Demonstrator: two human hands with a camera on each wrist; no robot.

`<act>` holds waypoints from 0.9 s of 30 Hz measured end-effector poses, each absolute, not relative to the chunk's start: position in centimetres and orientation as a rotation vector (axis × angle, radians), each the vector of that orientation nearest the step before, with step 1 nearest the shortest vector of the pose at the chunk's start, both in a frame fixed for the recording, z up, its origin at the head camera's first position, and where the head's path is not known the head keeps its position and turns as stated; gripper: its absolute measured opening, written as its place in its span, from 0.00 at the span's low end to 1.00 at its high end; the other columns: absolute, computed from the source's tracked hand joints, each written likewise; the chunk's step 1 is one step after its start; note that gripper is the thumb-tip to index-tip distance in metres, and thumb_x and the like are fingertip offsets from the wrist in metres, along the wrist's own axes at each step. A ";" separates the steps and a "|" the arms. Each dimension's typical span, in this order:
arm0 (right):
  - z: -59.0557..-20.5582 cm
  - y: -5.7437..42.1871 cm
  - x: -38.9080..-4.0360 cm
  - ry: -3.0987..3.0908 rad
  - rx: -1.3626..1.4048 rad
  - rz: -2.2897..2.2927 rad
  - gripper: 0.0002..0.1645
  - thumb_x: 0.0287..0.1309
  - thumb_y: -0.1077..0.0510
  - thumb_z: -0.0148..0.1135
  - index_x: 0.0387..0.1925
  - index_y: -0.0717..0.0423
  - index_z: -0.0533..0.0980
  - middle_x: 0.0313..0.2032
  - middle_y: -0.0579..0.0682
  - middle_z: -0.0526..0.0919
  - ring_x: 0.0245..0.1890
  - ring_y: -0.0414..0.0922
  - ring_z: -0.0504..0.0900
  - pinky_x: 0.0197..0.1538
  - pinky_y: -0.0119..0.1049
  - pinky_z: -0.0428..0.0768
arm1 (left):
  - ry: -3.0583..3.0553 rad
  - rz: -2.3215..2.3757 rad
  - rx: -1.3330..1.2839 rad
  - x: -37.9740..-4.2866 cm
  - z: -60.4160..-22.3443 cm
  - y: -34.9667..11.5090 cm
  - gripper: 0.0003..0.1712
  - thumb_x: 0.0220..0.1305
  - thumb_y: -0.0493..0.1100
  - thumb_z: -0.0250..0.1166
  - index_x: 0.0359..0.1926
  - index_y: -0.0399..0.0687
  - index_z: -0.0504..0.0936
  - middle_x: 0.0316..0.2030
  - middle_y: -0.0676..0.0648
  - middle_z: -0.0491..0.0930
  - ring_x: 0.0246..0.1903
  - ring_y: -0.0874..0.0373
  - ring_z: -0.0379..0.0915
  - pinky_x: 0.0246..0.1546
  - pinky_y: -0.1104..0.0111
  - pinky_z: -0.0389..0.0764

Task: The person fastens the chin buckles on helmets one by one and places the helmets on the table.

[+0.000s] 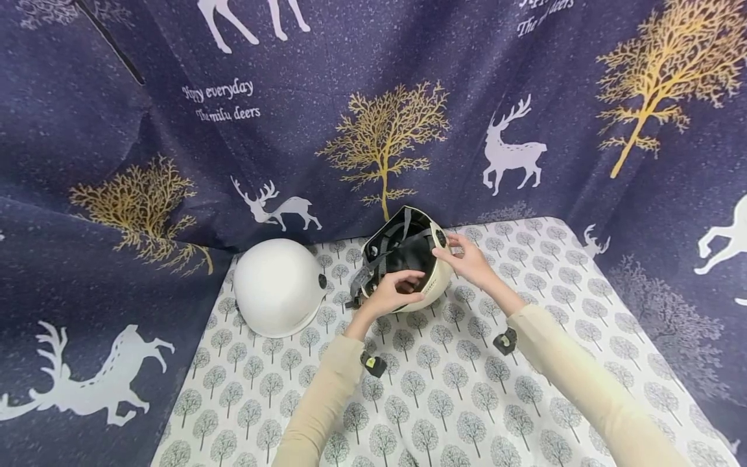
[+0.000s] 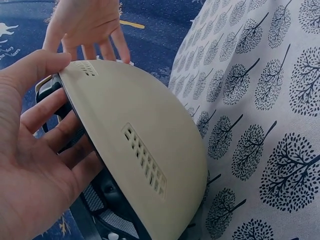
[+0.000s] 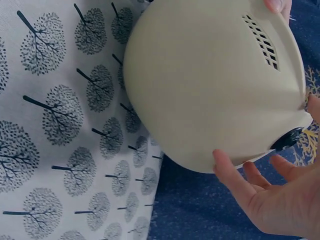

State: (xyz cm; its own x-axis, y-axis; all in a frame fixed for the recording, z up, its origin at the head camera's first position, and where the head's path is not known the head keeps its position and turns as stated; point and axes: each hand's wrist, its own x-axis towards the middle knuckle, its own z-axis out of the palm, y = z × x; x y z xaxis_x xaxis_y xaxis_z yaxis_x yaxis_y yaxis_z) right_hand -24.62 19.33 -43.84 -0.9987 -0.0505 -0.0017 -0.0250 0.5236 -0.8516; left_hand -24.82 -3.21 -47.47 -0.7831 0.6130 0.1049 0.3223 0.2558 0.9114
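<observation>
A cream helmet (image 1: 439,285) lies tipped on the cloth, its dark padded inside facing up and its grey straps (image 1: 363,277) hanging over the left side. My left hand (image 1: 392,295) grips the near rim. In the left wrist view, the left fingers (image 2: 60,142) reach inside the shell while the thumb stays at the rim's outer edge. At the far right side, my right hand (image 1: 469,261) holds the rim beside a round black knob (image 3: 288,139). Its fingertips touch the outer shell in the right wrist view, with the thumb over by the rim.
A white helmet (image 1: 277,285) sits dome up to the left, with a black knob on its side. The table cloth (image 1: 455,376) has a tree print. Behind the table hangs a dark blue curtain (image 1: 327,143) with deer and trees.
</observation>
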 end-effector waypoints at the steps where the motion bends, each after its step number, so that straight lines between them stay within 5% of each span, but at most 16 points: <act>1: -43.7 19.4 -24.7 2.713 -0.076 -1.520 0.44 0.65 0.42 0.58 0.74 0.56 0.55 0.65 0.67 0.67 0.44 0.64 0.81 0.41 0.46 0.84 | 2.256 1.537 0.872 -24.8 -47.5 -3.2 0.25 0.60 0.37 0.67 0.59 0.38 0.77 0.47 0.34 0.81 0.41 0.55 0.79 0.46 0.71 0.79; 4: -43.3 19.5 -24.8 2.694 -0.114 -1.529 0.46 0.64 0.43 0.59 0.76 0.50 0.52 0.65 0.67 0.65 0.26 0.55 0.78 0.28 0.40 0.80 | 2.250 1.550 0.874 -24.7 -47.5 -3.1 0.25 0.60 0.37 0.67 0.59 0.38 0.78 0.48 0.35 0.81 0.42 0.53 0.78 0.46 0.71 0.79; 6: -43.0 19.4 -24.8 2.691 -0.145 -1.521 0.49 0.64 0.44 0.61 0.77 0.50 0.48 0.65 0.68 0.63 0.23 0.53 0.75 0.26 0.41 0.79 | 2.245 1.559 0.863 -24.7 -47.6 -3.0 0.24 0.60 0.37 0.67 0.58 0.38 0.78 0.48 0.35 0.81 0.43 0.52 0.78 0.47 0.72 0.78; 11: -42.5 19.3 -25.0 2.744 -0.205 -1.456 0.50 0.63 0.49 0.62 0.77 0.53 0.47 0.69 0.69 0.60 0.49 0.63 0.78 0.42 0.51 0.84 | 2.212 1.569 0.844 -24.4 -47.5 -2.8 0.23 0.60 0.36 0.67 0.58 0.37 0.78 0.48 0.34 0.80 0.44 0.51 0.78 0.48 0.71 0.78; 13: -42.5 19.4 -25.0 2.746 -0.207 -1.454 0.47 0.63 0.52 0.62 0.76 0.53 0.49 0.69 0.69 0.59 0.49 0.63 0.78 0.42 0.51 0.85 | 2.204 1.571 0.837 -24.2 -47.5 -2.8 0.23 0.60 0.37 0.67 0.57 0.37 0.78 0.48 0.34 0.80 0.43 0.52 0.78 0.48 0.70 0.79; 17: -42.6 19.7 -25.0 2.693 -0.199 -1.506 0.46 0.62 0.58 0.61 0.76 0.54 0.51 0.67 0.72 0.59 0.26 0.48 0.78 0.29 0.42 0.85 | 2.197 1.578 0.823 -24.1 -47.5 -2.7 0.23 0.60 0.37 0.68 0.57 0.38 0.79 0.47 0.34 0.81 0.42 0.54 0.78 0.48 0.69 0.79; 20: -42.7 20.0 -25.0 2.685 -0.201 -1.511 0.46 0.62 0.59 0.61 0.76 0.55 0.50 0.66 0.73 0.59 0.20 0.40 0.74 0.26 0.37 0.83 | 2.193 1.586 0.831 -24.1 -47.6 -2.7 0.22 0.61 0.37 0.67 0.57 0.39 0.79 0.48 0.35 0.81 0.41 0.57 0.79 0.47 0.70 0.79; 23: -42.8 20.2 -25.0 2.681 -0.210 -1.520 0.45 0.62 0.59 0.61 0.75 0.56 0.50 0.64 0.73 0.60 0.25 0.42 0.79 0.28 0.38 0.85 | 2.193 1.590 0.844 -24.2 -47.7 -2.6 0.23 0.60 0.37 0.67 0.57 0.40 0.79 0.48 0.36 0.82 0.40 0.62 0.78 0.46 0.72 0.79; 27: -43.1 20.3 -24.7 2.645 -0.206 -1.575 0.46 0.62 0.59 0.61 0.75 0.55 0.50 0.63 0.72 0.60 0.40 0.58 0.83 0.32 0.46 0.86 | 2.183 1.589 0.849 -24.1 -47.9 -2.6 0.23 0.59 0.36 0.68 0.57 0.39 0.79 0.48 0.34 0.82 0.37 0.68 0.76 0.45 0.73 0.79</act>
